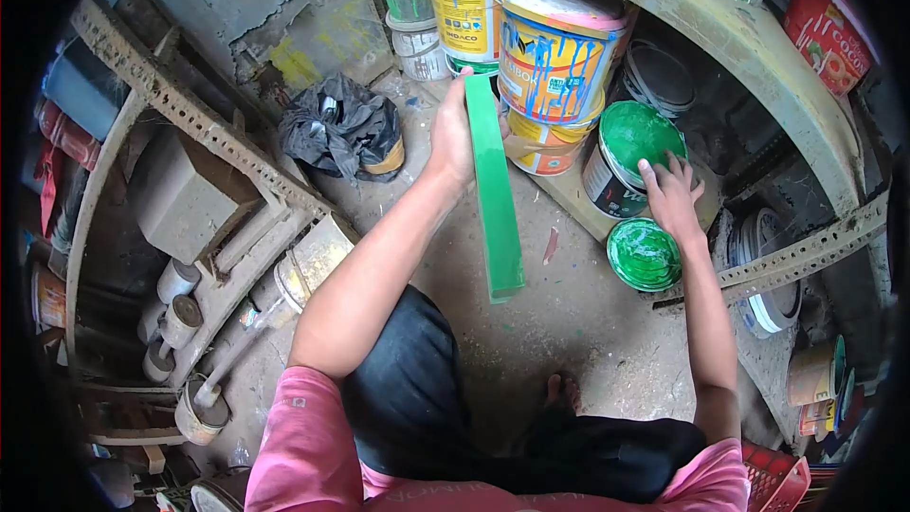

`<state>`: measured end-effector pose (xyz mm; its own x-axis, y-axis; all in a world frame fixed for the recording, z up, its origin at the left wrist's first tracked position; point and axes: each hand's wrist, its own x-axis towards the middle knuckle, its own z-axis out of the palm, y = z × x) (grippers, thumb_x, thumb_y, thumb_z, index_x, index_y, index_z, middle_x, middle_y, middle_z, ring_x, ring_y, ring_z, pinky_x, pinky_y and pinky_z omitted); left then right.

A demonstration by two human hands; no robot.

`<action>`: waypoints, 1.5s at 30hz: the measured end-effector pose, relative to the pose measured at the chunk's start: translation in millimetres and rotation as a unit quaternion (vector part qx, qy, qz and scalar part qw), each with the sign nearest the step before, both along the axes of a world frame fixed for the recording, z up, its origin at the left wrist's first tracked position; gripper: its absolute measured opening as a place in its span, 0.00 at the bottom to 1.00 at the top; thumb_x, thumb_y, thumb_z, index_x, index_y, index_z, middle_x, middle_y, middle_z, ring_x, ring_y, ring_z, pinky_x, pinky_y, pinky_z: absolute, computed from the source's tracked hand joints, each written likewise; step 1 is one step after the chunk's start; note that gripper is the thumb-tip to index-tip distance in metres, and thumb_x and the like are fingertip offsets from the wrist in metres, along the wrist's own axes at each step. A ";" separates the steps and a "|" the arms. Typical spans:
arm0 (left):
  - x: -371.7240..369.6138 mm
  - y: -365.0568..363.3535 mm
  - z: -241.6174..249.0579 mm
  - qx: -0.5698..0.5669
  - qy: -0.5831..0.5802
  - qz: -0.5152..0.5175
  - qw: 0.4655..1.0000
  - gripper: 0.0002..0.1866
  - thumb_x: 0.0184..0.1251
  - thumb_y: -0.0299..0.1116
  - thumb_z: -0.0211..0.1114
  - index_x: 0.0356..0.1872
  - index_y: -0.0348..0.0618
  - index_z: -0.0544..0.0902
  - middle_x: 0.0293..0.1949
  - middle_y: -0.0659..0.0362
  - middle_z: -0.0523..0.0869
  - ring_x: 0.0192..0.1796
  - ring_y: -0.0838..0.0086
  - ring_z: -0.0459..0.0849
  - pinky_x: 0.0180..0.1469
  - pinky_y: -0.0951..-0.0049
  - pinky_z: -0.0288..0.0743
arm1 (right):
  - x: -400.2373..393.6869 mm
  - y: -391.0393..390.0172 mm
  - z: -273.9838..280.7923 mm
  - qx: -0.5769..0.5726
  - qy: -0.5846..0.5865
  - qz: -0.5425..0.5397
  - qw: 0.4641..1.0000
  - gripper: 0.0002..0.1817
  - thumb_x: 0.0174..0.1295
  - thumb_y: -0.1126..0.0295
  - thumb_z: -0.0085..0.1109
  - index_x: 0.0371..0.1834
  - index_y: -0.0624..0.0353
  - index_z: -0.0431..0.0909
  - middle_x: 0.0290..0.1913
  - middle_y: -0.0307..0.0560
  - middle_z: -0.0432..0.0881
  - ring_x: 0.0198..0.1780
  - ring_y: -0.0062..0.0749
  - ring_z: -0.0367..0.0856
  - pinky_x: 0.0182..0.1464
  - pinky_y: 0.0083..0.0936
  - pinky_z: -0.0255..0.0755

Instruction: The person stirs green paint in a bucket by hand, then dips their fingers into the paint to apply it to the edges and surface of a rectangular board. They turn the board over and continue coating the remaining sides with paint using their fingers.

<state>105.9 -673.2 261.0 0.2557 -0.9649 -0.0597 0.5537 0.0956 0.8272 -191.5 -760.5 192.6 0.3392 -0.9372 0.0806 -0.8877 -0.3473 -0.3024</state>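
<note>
My left hand (453,137) grips the top end of a long flat stick (495,192) coated in green paint, which hangs down over the concrete floor. My right hand (669,195) rests with spread fingers on the rim of an open can of green paint (627,154). The can's green-smeared lid (644,253) lies on the floor just below that hand. Both forearms reach out from pink sleeves over my dark-trousered knees.
Stacked paint buckets (548,57) stand behind the can, under a curved shelf (758,47) with more tins. A black plastic bag (339,128) lies at the back left. A perforated metal rack (199,123) with paint rollers (180,318) fills the left side.
</note>
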 end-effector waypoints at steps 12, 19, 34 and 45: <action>-22.7 -3.5 0.9 0.028 -0.100 0.025 0.994 0.29 0.70 0.58 0.39 0.17 0.46 0.68 0.11 0.61 0.65 0.14 0.72 0.67 0.18 0.74 0.63 | -2.9 13.7 25.9 0.126 -0.628 -0.036 0.767 0.17 0.67 0.60 0.49 0.49 0.63 0.77 0.46 0.42 0.79 0.46 0.23 0.72 0.48 0.25 0.66; -37.0 -6.4 2.9 0.038 -0.115 0.012 0.993 0.29 0.70 0.59 0.39 0.18 0.47 0.67 0.12 0.62 0.66 0.14 0.75 0.67 0.17 0.75 0.62 | 19.7 103.5 94.1 0.296 -0.709 0.266 0.583 0.27 0.64 0.55 0.46 0.56 0.68 0.70 0.51 0.53 0.72 0.51 0.33 0.68 0.53 0.32 0.63; -58.8 -12.2 4.3 -0.003 -0.030 -0.015 0.999 0.21 0.71 0.50 0.44 0.34 0.42 0.73 0.26 0.60 0.75 0.25 0.75 0.73 0.29 0.76 0.67 | 17.4 145.0 123.9 -0.001 -0.380 0.400 0.834 0.29 0.56 0.46 0.50 0.45 0.61 0.83 0.60 0.67 0.62 0.58 0.47 0.60 0.60 0.36 0.48; -55.7 -13.0 -0.9 -0.007 -0.041 -0.042 0.998 0.25 0.70 0.50 0.45 0.46 0.36 0.78 0.36 0.56 0.83 0.36 0.75 0.81 0.40 0.76 0.74 | 16.9 146.0 128.8 -0.064 -0.313 0.424 0.848 0.29 0.55 0.43 0.50 0.45 0.57 0.84 0.60 0.68 0.62 0.57 0.47 0.59 0.60 0.37 0.47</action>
<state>50.2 -686.2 260.0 0.1780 -0.9836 -0.0277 0.4913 0.0644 0.8686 -174.6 -614.5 321.4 0.7394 -0.3484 0.5761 0.0167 -0.8460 -0.5330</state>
